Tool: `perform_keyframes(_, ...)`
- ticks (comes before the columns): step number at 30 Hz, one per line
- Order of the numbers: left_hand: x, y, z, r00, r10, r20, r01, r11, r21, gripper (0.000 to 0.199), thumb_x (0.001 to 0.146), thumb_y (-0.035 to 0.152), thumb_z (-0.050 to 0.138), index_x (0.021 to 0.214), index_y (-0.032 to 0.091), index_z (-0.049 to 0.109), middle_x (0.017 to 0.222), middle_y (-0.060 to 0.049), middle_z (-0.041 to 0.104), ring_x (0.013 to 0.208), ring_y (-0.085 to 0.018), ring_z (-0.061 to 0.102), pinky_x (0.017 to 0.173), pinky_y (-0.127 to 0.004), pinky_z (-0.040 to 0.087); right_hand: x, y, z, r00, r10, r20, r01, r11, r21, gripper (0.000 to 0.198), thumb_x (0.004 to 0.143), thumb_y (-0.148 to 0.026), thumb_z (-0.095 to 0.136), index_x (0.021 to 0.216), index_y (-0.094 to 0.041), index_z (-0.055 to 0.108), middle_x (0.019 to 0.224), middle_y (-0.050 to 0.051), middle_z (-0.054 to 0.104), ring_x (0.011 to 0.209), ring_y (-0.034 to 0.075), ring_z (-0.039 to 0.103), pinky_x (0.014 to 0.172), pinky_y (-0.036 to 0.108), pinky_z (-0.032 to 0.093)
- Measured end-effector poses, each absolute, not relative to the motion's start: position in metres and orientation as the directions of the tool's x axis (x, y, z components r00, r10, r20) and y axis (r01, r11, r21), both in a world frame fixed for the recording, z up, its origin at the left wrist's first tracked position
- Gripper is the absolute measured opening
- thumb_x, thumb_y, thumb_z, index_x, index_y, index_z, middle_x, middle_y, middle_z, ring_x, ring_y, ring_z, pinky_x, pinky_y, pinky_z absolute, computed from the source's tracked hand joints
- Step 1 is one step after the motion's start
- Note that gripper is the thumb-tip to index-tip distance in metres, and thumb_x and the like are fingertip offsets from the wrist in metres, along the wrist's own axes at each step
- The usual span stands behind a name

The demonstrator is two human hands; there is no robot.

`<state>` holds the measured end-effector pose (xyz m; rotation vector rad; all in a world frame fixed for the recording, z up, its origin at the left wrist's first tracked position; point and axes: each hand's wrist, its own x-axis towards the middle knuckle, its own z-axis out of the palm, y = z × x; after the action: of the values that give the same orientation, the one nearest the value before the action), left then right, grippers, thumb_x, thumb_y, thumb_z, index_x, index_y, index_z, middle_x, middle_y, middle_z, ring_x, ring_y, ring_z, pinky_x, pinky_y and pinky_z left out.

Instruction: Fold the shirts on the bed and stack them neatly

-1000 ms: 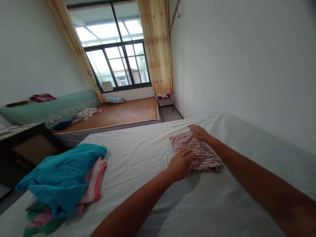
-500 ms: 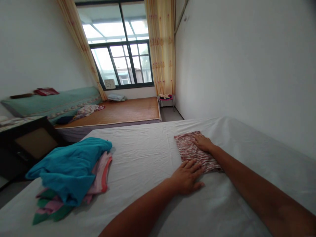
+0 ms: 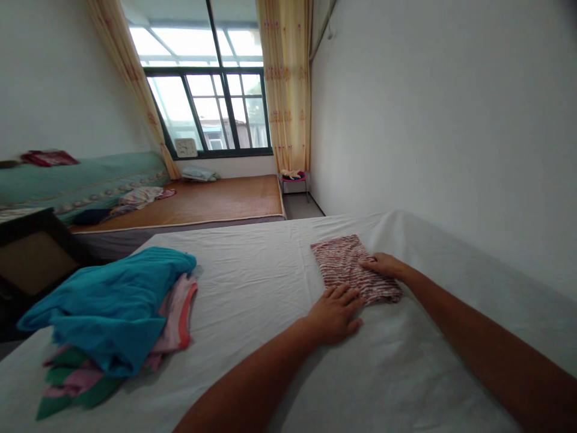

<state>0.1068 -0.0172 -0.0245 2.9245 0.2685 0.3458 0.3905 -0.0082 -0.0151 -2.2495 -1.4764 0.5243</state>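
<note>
A folded red-and-white striped piece of clothing (image 3: 338,258) lies flat on the white sheet (image 3: 252,288). My left hand (image 3: 337,313) rests on its near left edge, palm down with the fingers spread. At its right edge is my right hand (image 3: 385,266), with one digit stretched over the top of the fabric and the other fingers mostly hidden; it appears to pinch the edge. To the left, a loose pile holds a turquoise garment (image 3: 121,300) over a pink one with a coral edge (image 3: 186,319) and a green-and-pink striped piece (image 3: 76,379).
Beyond the sheet stands a bed with a brown mat (image 3: 220,198) and crumpled clothes (image 3: 142,197) on it. A dark cabinet (image 3: 40,258) is at the left. A white wall (image 3: 442,132) runs along the right, and a small stool (image 3: 294,178) stands by the curtain.
My right hand has slid from the top of the striped clothing to its right edge. My left hand stays on the near edge. The view has shifted slightly to the right.
</note>
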Motion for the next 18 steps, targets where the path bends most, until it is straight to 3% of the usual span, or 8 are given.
perform_keyframes(3,0.107,-0.017,-0.025,0.954,0.197,0.224,0.152,-0.967,0.203,0.053,0.095,0.046,0.034,0.145,0.027,0.033,0.15,-0.005,0.037,0.141,-0.027,0.024,0.112,-0.047,0.022,0.383,-0.01,-0.006,0.264,0.945,-0.194,0.677,-0.325,-0.661,0.041,0.068,-0.056,0.069,0.077,-0.017,0.072,0.078,0.009,0.074,0.081,0.027,0.068,0.075,0.033,0.051)
perform_keyframes(6,0.106,-0.017,-0.026,0.952,0.191,0.239,0.146,-0.97,0.195,0.052,0.095,0.044,0.035,0.144,0.026,0.035,0.149,-0.005,0.038,0.14,-0.027,0.026,0.111,-0.047,0.023,0.37,-0.009,-0.003,0.133,0.939,-0.316,0.433,-0.342,-0.834,0.035,0.068,-0.046,0.073,0.086,-0.016,0.071,0.084,0.008,0.075,0.079,0.025,0.069,0.073,0.033,0.054)
perform_keyframes(9,0.105,-0.017,-0.026,0.949,0.193,0.249,0.148,-0.971,0.188,0.051,0.095,0.044,0.036,0.142,0.025,0.038,0.148,-0.005,0.04,0.139,-0.026,0.027,0.111,-0.045,0.025,0.36,-0.008,-0.003,0.121,0.907,-0.404,0.265,-0.422,-0.867,0.028,0.067,-0.036,0.073,0.084,-0.015,0.068,0.076,0.007,0.074,0.072,0.024,0.069,0.069,0.035,0.056)
perform_keyframes(13,0.103,-0.017,-0.025,0.948,0.184,0.259,0.14,-0.974,0.18,0.049,0.095,0.042,0.037,0.14,0.025,0.041,0.148,-0.005,0.041,0.138,-0.026,0.029,0.11,-0.043,0.026,0.35,-0.01,-0.001,0.177,0.946,-0.272,0.185,-0.304,-0.935,0.024,0.071,-0.027,0.067,0.092,-0.015,0.065,0.08,0.006,0.074,0.072,0.021,0.069,0.071,0.034,0.057)
perform_keyframes(18,0.103,-0.016,-0.024,0.945,0.184,0.27,0.134,-0.972,0.194,0.048,0.093,0.04,0.042,0.139,0.025,0.043,0.146,-0.005,0.043,0.137,-0.027,0.03,0.11,-0.044,0.026,0.331,-0.012,0.0,0.124,0.971,-0.206,0.007,-0.208,-0.978,0.039,0.075,-0.024,0.063,0.112,-0.016,0.056,0.094,0.009,0.074,0.078,0.022,0.07,0.076,0.039,0.057)
